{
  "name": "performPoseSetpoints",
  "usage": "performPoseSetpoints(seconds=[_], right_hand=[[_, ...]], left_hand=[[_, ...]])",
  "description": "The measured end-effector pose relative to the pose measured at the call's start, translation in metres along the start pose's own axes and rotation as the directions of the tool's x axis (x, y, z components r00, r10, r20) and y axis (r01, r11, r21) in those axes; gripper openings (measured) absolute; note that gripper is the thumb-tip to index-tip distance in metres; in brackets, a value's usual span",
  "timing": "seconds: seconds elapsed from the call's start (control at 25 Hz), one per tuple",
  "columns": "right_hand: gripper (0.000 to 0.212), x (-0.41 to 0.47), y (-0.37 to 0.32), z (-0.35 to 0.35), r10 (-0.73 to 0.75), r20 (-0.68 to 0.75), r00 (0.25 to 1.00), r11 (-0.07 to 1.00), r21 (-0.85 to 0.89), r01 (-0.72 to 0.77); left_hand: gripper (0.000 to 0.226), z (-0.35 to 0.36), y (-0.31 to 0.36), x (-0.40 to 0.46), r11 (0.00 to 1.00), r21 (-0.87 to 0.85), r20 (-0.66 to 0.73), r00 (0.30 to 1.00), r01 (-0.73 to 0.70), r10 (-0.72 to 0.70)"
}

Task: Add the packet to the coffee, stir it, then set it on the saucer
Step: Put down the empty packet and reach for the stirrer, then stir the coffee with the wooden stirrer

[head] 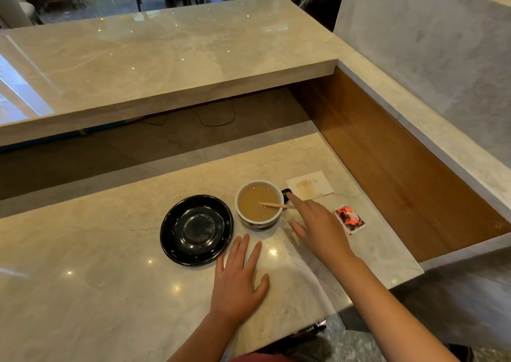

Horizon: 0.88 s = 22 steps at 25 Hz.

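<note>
A cup (259, 221) with a white inside holds light brown coffee, and a wooden stir stick (272, 204) leans in it toward the right rim. Just left of the cup lies an empty black saucer (196, 230). A red and black packet (349, 219) lies flat on the counter to the right of the cup. My right hand (315, 227) hovers beside the cup with fingers spread, its index fingertip near the cup's dark handle and the stick's end. My left hand (239, 278) rests flat on the counter, in front of the saucer and cup.
A white napkin (311, 184) with a brown stain lies behind the cup to the right. A raised marble ledge (166, 57) runs across the back. A wooden panel (401, 168) drops away on the right, past the counter's edge.
</note>
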State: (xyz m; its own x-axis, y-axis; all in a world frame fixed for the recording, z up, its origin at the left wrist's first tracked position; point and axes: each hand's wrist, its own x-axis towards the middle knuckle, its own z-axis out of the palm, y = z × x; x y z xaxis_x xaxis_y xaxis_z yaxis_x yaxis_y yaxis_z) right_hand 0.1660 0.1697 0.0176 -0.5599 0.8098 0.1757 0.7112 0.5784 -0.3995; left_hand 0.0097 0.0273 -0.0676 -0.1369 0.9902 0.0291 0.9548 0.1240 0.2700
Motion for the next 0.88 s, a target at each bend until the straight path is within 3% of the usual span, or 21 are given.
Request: performPoseSetpoints(seconds=[0.16, 0.24, 0.36, 0.44, 0.68, 0.88], right_hand=[[0.011, 0.006, -0.010, 0.001, -0.096, -0.208, 0.973, 0.993, 0.041, 0.107], [0.010, 0.012, -0.020, 0.000, -0.078, -0.235, 0.969, 0.984, 0.135, 0.112], [0.010, 0.027, -0.035, -0.002, 0.087, -0.192, 0.978, 0.889, 0.458, 0.010], [0.012, 0.036, -0.040, -0.002, 0.157, -0.159, 0.975, 0.846, 0.531, -0.050], [0.015, 0.054, -0.028, -0.016, 0.133, -0.096, 0.987, 0.841, 0.537, -0.061], [0.012, 0.039, -0.001, -0.028, 0.036, -0.110, 0.993, 0.947, 0.321, 0.002]], left_hand=[[0.063, 0.000, 0.000, 0.001, 1.000, -0.001, -0.014, 1.000, -0.012, 0.012], [0.063, 0.001, 0.000, 0.001, 1.000, -0.007, -0.021, 1.000, -0.013, 0.013], [0.064, 0.000, 0.001, 0.000, 1.000, -0.005, -0.025, 1.000, -0.009, 0.009], [0.063, -0.001, 0.001, 0.000, 1.000, -0.005, -0.023, 1.000, -0.010, 0.010], [0.063, 0.000, 0.001, 0.000, 1.000, -0.003, -0.012, 1.000, -0.001, 0.001], [0.063, 0.000, 0.001, 0.000, 1.000, 0.003, -0.009, 1.000, 0.003, -0.003]])
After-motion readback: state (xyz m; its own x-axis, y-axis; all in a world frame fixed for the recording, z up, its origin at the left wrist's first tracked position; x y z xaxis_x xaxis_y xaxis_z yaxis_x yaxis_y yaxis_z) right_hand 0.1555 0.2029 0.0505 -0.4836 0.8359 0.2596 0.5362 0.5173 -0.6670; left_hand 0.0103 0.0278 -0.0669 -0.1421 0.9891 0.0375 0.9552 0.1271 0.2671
